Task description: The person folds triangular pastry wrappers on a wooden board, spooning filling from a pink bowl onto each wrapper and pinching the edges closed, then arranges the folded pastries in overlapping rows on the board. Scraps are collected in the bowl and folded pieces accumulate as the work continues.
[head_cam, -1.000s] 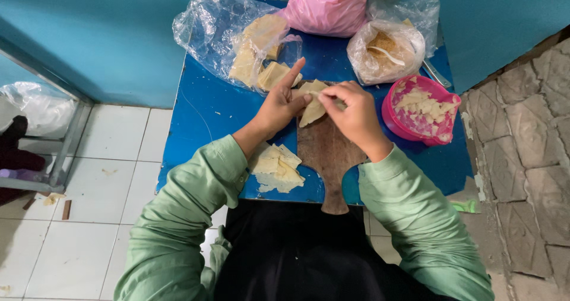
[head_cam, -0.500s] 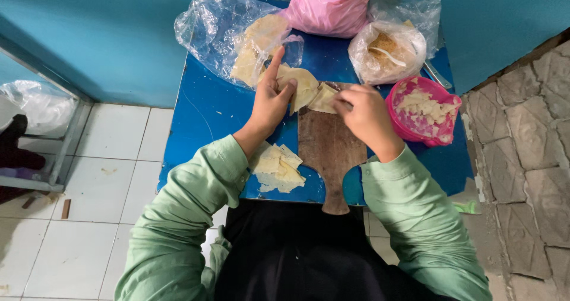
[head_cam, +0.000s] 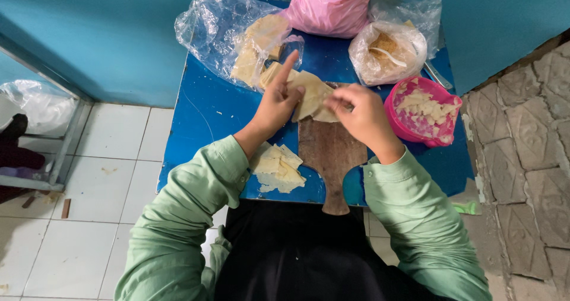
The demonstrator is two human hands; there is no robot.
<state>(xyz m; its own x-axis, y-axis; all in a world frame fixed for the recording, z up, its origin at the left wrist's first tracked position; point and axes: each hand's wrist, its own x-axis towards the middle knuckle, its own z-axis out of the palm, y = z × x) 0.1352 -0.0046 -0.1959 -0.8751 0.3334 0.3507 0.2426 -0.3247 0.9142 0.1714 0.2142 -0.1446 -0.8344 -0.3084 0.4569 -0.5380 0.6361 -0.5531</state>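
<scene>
Compared with half a second ago, the left hand (head_cam: 278, 106) has shifted little, index finger still raised toward the far side, while the right hand (head_cam: 360, 116) has drawn slightly nearer the left, and the pale wrapper sheet (head_cam: 311, 93) between them now lies flatter and more spread. Both hands hold this sheet: the left pinches its left edge between thumb and curled fingers, the right grips its right edge with fingers closed. The sheet is thin, cream-coloured, roughly triangular, held just above the far end of a brown wooden cutting board (head_cam: 330, 158) on the blue table (head_cam: 202, 117). A stack of folded wrappers (head_cam: 278, 168) of the same colour lies on the table at the near left, just beside the board. At the far left, a crumpled clear plastic bag (head_cam: 219, 31) holds more flat sheets. At the far centre stands a pink plastic bag (head_cam: 331, 5), opaque and full. Right of it, a clear bag (head_cam: 386, 54) contains a brownish filling with a white spoon. At the right, a pink bowl (head_cam: 423, 112) holds pale pieces, touching the table's right portion.
</scene>
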